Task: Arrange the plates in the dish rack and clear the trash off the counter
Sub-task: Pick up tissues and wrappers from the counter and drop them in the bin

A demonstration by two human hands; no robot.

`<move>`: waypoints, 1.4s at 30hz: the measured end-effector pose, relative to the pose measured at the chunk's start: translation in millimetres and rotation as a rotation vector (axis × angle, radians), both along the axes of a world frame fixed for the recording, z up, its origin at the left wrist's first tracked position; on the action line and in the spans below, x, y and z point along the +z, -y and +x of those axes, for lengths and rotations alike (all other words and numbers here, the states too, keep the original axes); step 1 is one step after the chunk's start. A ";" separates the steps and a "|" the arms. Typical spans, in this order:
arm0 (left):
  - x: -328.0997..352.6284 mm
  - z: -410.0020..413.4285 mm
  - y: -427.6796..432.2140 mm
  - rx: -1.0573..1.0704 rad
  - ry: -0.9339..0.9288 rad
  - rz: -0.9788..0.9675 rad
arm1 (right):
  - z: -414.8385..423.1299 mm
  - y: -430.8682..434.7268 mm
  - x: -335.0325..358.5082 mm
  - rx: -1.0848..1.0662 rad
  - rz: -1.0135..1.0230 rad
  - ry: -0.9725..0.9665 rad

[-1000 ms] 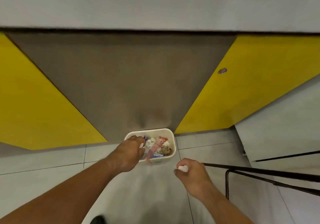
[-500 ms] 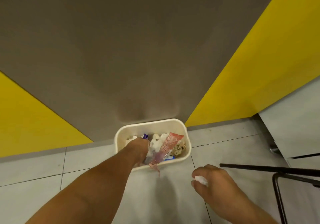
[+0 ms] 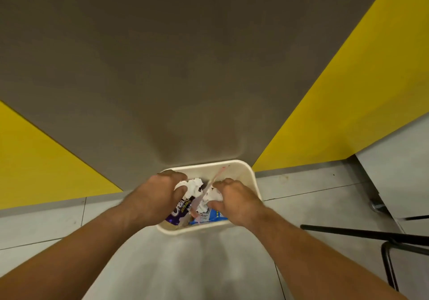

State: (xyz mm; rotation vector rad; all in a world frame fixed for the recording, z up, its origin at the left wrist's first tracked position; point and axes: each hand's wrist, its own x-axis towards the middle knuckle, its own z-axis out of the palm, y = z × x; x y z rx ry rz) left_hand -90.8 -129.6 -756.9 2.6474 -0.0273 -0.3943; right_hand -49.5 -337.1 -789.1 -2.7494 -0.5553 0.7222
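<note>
Inside a cream bin [image 3: 246,172] on the floor [image 3: 185,265], the left hand [image 3: 157,197] clenches crumpled white paper [image 3: 192,187]. Beside it, the right hand [image 3: 239,202] fingers [image 3: 224,182] grasp another wad [image 3: 212,196], above a purple wrapper [image 3: 177,215] and a blue wrapper [image 3: 214,216].

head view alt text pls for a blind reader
A person's left hand and right hand reach into a cream bin on a tiled floor, each curled round crumpled white paper, over a purple wrapper and blue wrapper.

Your left hand [image 3: 160,197] curled thumb and fingers round a paper wad [image 3: 191,187]; just right of it, your right hand [image 3: 236,203] gripped a second wad [image 3: 212,196], both forearms stretched forward, knuckles up.
</note>
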 end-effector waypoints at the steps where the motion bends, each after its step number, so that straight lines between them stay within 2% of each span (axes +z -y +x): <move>1: 2.9 -3.8 -2.9 0.015 0.016 -0.003 | 1.5 -2.5 -4.2 -0.001 -0.003 -0.006; 5: 18.2 -12.4 -5.0 0.052 0.014 0.020 | 0.4 6.0 7.3 -0.050 0.037 0.010; 9: 61.6 -22.9 5.2 0.065 0.032 0.019 | -11.4 25.5 61.4 -0.077 0.066 0.054; 16: 197.0 -44.2 18.9 0.004 0.158 0.029 | -44.3 18.9 210.4 -0.091 0.222 0.121; 32: 568.7 -87.5 -27.8 0.042 0.442 0.087 | -70.5 -19.9 602.1 0.022 0.298 0.341; 37: 645.4 -82.2 -56.9 0.007 0.482 0.108 | -69.2 -42.2 687.4 0.007 0.314 0.419; 42: 683.5 -78.4 -86.4 -0.022 0.504 0.144 | -72.5 -67.7 731.7 -0.023 0.325 0.483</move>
